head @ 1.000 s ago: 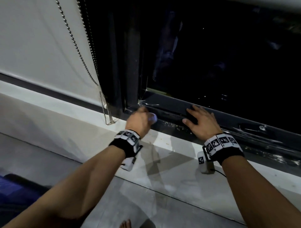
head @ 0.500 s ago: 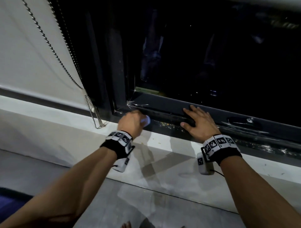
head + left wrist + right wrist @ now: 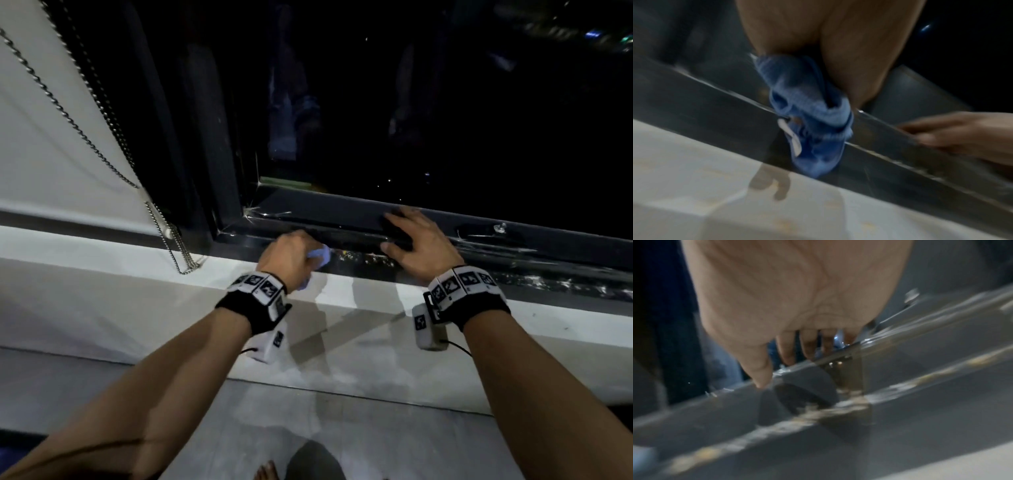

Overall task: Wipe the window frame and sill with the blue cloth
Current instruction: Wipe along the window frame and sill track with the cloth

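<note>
Slid rightward along the window frame (image 3: 342, 209): left hand (image 3: 286, 258) clutching blue cloth (image 3: 320, 256) on sill (image 3: 359, 298); right hand (image 3: 423, 248) spread flat

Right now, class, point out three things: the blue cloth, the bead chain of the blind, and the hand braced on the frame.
blue cloth (image 3: 807, 116): left wrist view, on its bunched middle.
bead chain (image 3: 171, 240): head view, on its lower loop.
right hand (image 3: 424, 246): head view, on the back of the hand.
</note>
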Tool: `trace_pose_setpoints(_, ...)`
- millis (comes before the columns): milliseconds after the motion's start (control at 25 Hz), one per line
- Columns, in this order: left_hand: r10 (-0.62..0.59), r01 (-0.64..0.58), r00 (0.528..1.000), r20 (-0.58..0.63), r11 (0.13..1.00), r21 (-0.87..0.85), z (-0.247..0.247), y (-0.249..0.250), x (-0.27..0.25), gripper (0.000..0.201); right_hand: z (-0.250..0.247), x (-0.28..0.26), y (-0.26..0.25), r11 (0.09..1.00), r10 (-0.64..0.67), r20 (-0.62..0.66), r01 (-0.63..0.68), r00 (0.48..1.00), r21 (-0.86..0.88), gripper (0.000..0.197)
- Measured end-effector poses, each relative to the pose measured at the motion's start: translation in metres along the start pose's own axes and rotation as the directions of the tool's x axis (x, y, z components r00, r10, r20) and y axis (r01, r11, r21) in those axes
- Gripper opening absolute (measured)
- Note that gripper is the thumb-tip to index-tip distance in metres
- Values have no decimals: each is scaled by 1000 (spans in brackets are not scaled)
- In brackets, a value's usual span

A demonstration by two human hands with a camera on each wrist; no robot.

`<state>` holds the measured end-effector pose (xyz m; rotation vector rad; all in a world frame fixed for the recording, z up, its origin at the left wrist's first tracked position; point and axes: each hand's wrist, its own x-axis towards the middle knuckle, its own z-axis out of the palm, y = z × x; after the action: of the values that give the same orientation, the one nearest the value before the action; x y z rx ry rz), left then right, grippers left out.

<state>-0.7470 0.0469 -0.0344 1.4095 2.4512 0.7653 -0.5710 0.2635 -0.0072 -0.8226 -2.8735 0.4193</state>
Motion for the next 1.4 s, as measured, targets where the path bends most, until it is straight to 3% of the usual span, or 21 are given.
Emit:
trace_pose_setpoints(120,-109,110,990,-95,994,2,-12,-18,-8,5,-4,-5,17,990,64,20,-61,998,-128,74)
trace_pose_setpoints(240,-205,215,969,-140,974,66,0,10,-4,14,5,-7,20,987,46,29,-41,999,-157,77)
trace_pose_setpoints(320,-189,193,978,-90,980,46,17,38,4,18,6,-8,22,985,26,39,-19,999,-174,79)
trace_pose_setpoints(440,-141,137,986,85,989,55,25,57,15,13,-7,-9,30,992,-11,87,22,996,-122,79)
trace_pose_setpoints(520,-200,186,971,133,977,106,12,52,18,4,-19,-10,40,996,-42,117,51,992,-68,76)
trace_pose_setpoints(640,-360,364,931,-54,928,76,6,42,7,19,-22,-13,53,994,-59,110,69,992,-86,78)
trace_pose_setpoints(760,-330,346,931,-154,935,85,27,70,6,26,-15,-13,57,993,-79,100,87,992,-85,79)
trace_pose_setpoints(960,-213,212,977,-16,977,-17,60,110,9,12,-10,-12,63,984,-117,80,127,990,-127,82)
trace_pose_setpoints(1080,-345,341,938,33,934,105,37,82,12,15,-8,-12,65,982,-139,81,148,987,-118,83)
trace_pose_setpoints(1200,-398,413,909,-124,899,147,28,72,11,11,-7,-13,64,984,-131,63,138,989,-117,82)
trace_pose_setpoints(1280,-367,381,919,-145,921,81,46,97,10,19,-6,-15,62,984,-117,55,123,992,-126,82)
trace_pose_setpoints(1400,-272,269,961,-56,961,-58,67,118,4,23,-9,-16,61,984,-124,62,130,990,-117,82)
